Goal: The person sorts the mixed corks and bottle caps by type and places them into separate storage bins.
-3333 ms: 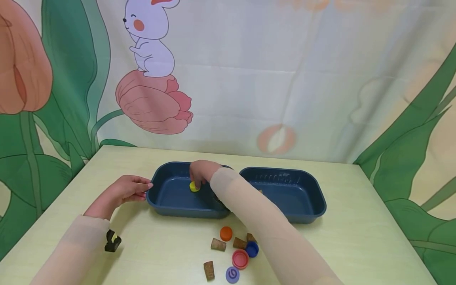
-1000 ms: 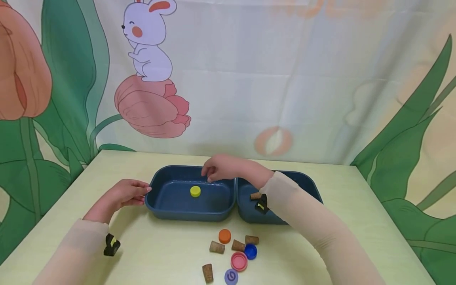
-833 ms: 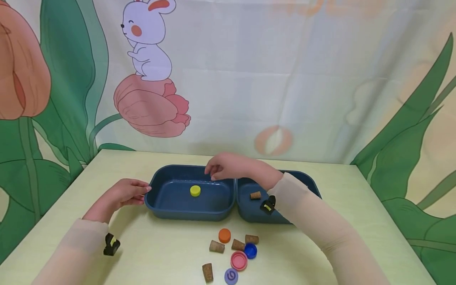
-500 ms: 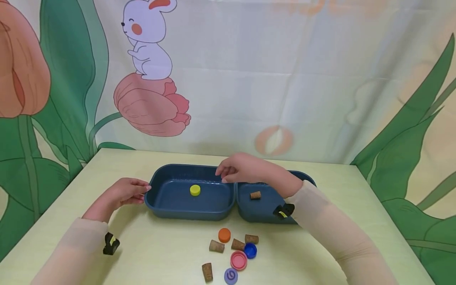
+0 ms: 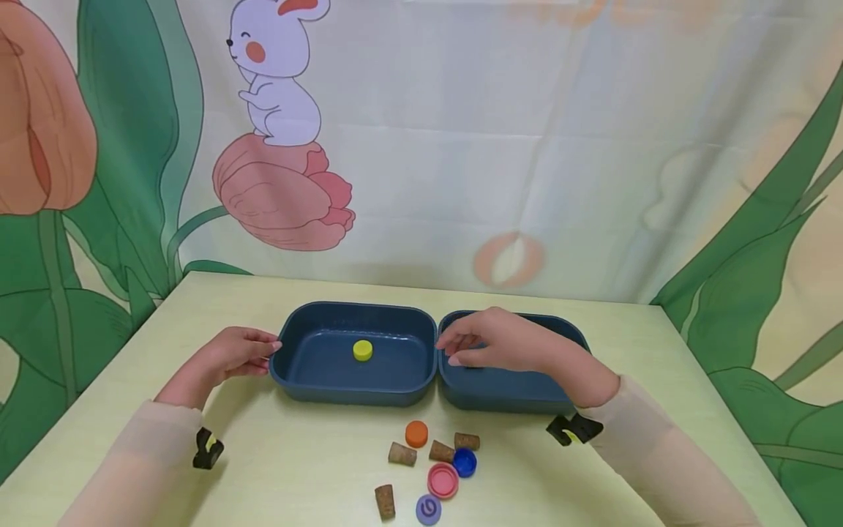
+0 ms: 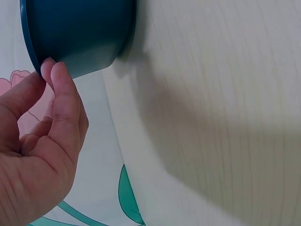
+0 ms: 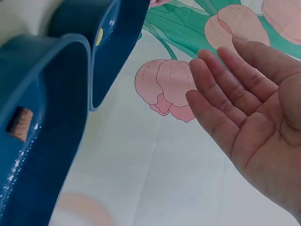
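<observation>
My left hand [image 5: 237, 353] pinches the left end of the left blue tray [image 5: 349, 395] between thumb and fingers; the left wrist view shows the fingertips on the tray's rim [image 6: 29, 44]. A yellow bottle cap [image 5: 363, 350] lies on that tray's floor. Over the left part of the right blue tray [image 5: 507, 399] hovers my right hand [image 5: 503, 342], palm down with loosely bent fingers. Nothing is in it; the right wrist view shows a bare palm [image 7: 258, 127]. A cork [image 7: 21, 123] lies inside the right tray, mostly hidden by the hand in the head view.
On the table before the trays lie an orange cap [image 5: 416, 434], a blue cap [image 5: 464, 462], a pink cap [image 5: 443, 480], a purple cap [image 5: 429, 509] and several corks [image 5: 402, 454]. A printed curtain [image 5: 421, 146] hangs behind the table.
The right hand let go of the yellow cap in the left tray, then moved right and toward the person, over the right tray. The left hand stays on the left tray's rim.
</observation>
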Demonstrator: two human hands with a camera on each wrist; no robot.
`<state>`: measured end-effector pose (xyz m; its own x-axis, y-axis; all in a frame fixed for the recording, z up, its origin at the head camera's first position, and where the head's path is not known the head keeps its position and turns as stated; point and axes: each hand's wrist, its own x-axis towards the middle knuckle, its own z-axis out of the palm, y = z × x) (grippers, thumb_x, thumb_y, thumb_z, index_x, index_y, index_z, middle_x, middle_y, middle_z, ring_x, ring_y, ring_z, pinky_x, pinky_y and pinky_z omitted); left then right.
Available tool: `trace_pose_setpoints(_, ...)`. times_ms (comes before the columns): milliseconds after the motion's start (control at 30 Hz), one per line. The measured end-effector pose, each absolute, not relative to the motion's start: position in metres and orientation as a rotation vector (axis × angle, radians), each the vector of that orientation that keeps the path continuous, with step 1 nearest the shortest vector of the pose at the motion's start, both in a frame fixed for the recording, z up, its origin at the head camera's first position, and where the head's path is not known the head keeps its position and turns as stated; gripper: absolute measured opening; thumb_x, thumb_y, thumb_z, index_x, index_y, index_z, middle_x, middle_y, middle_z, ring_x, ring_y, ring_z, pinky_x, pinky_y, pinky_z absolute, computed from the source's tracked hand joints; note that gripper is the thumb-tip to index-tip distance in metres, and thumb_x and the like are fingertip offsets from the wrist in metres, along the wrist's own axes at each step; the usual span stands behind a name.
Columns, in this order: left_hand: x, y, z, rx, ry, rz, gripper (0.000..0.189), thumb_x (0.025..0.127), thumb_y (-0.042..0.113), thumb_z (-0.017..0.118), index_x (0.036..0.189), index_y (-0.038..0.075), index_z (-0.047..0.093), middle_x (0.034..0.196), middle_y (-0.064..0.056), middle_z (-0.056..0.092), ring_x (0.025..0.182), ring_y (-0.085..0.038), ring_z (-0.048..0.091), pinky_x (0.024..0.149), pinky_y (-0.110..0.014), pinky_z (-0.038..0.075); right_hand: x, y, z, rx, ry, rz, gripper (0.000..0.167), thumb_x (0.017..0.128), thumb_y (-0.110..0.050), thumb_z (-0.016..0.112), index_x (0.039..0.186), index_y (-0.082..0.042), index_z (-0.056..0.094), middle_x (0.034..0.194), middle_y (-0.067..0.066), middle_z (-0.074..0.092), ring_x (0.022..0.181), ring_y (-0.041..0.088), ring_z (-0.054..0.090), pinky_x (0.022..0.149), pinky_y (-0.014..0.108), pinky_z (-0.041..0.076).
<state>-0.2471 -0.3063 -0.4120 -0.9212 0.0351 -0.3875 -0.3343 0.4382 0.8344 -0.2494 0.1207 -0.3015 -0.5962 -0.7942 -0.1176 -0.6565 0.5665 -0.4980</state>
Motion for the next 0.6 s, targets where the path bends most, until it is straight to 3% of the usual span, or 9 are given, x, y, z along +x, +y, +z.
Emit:
trace_pose_setpoints(200, -0.249, -0.307, -0.414, -0.251, 2.347, 1.492, 0.052, 0.106, 0.018, 0.057, 0.142, -0.017, 0.044, 0.085, 0.003, 0.064, 0.074, -0.007, 0.063, 0.070, -0.021, 0.061, -0.235, 0.141, -0.310, -1.184, 2.492, -0.593, 0.026, 0.101, -0.020, 0.065, 0.124, -0.011, 0.071, 0.116, 0.003, 0.076, 0.105, 0.012, 0.071, 0.097, 0.035, 0.059)
trace_pose_setpoints(367, -0.248, -0.307, -0.415, -0.245, 2.348, 1.493, 0.051, 0.106, 0.017, 0.057, 0.141, -0.017, 0.044, 0.085, 0.003, 0.064, 0.074, -0.007, 0.063, 0.070, -0.021, 0.061, -0.223, 0.156, -0.324, -1.151, 2.502, -0.657, 0.024, 0.100, -0.021, 0.068, 0.120, -0.010, 0.073, 0.127, 0.011, 0.073, 0.108, 0.017, 0.073, 0.096, 0.034, 0.060)
trace_pose_setpoints(600, -0.247, -0.307, -0.416, -0.235, 2.351, 1.495, 0.051, 0.106, 0.018, 0.056, 0.141, -0.018, 0.045, 0.085, 0.003, 0.065, 0.073, -0.007, 0.063, 0.071, -0.021, 0.061, -0.206, 0.168, -0.347, -1.018, 2.545, -0.759, 0.024, 0.095, -0.017, 0.073, 0.118, -0.008, 0.073, 0.114, 0.005, 0.076, 0.104, 0.018, 0.072, 0.091, 0.031, 0.061)
